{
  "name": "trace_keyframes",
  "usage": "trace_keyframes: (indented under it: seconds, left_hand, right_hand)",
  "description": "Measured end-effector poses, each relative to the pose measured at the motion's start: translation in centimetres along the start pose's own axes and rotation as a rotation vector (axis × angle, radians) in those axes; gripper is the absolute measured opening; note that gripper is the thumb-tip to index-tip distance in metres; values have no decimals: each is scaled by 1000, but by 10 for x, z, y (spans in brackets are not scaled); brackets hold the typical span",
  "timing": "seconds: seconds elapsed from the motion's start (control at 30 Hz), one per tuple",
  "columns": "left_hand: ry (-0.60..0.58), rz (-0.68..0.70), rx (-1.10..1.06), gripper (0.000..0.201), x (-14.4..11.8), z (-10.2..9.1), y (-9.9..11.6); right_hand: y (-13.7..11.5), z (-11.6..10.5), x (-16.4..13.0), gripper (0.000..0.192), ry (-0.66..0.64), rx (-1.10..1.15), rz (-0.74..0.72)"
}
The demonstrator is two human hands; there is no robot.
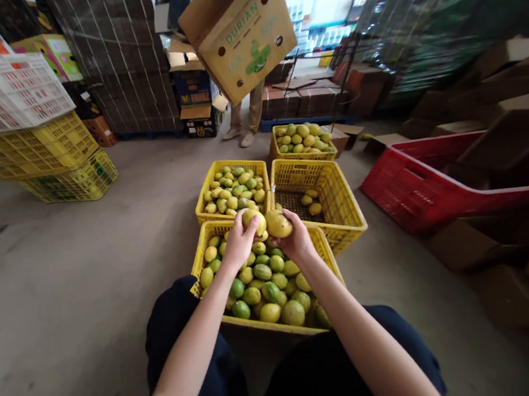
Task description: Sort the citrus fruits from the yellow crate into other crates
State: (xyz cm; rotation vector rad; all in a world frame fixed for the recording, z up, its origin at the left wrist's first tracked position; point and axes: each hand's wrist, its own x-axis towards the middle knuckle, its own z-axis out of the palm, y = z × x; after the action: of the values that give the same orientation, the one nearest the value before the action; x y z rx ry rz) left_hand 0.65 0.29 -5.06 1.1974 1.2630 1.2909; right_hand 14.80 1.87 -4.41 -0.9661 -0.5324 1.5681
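Note:
My left hand (239, 239) grips a yellow-green fruit (255, 220) and my right hand (295, 238) grips another yellowish fruit (277, 223). Both are held side by side above the far edge of the nearest yellow crate (201, 265), which is full of green and yellow fruit and sits between my knees. Beyond it on the left stands a yellow crate (206, 196) filled with fruit. On the right is a yellow crate (343, 204) holding only a few fruit.
A fourth yellow crate of fruit (273, 145) stands further back. A person holds a tilted cardboard durian box (242, 32) behind it. Stacked white and yellow crates (27, 138) are at the left; a red crate (414, 191) and flattened cardboard (505, 140) lie at the right.

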Motion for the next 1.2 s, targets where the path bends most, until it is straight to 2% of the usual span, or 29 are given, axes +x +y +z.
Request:
trace_keyframes:
  seconds: [0.13, 0.2, 0.33, 0.47, 0.67, 0.8, 0.93, 1.07, 1.2]
  left_hand:
    - [-55, 82, -117, 60, 2, -9, 7]
    - [-49, 94, -110, 67, 2, -13, 11]
    - [-18, 113, -56, 74, 2, -19, 17]
    - [-40, 190, -78, 68, 2, -22, 18]
    - [-67, 267, -62, 61, 1, -19, 17]
    - [-97, 249, -122, 65, 1, -18, 18]
    - [-98, 158, -299, 76, 3, -19, 20]
    - [-90, 70, -477, 64, 6, -19, 21]
    - [-132, -36, -584, 55, 5, -17, 21]
  right_hand:
    - [-1, -1, 0, 27, 56, -147, -254]
    - [-3, -1, -3, 32, 38, -246, -370]
    - [-7, -1, -12, 49, -24, -348, -508]
    - [-5, -2, -14, 68, -28, -418, -634]
    - [-3, -2, -15, 69, -29, -530, -749]
    - [-6, 0, -20, 62, -21, -462, -740]
    - [-11, 2, -22, 49, -12, -302, -618]
    - [-14, 3, -23, 39, -49, -142, -495]
    - [-14, 3, -21, 37, -97, -53, -390]
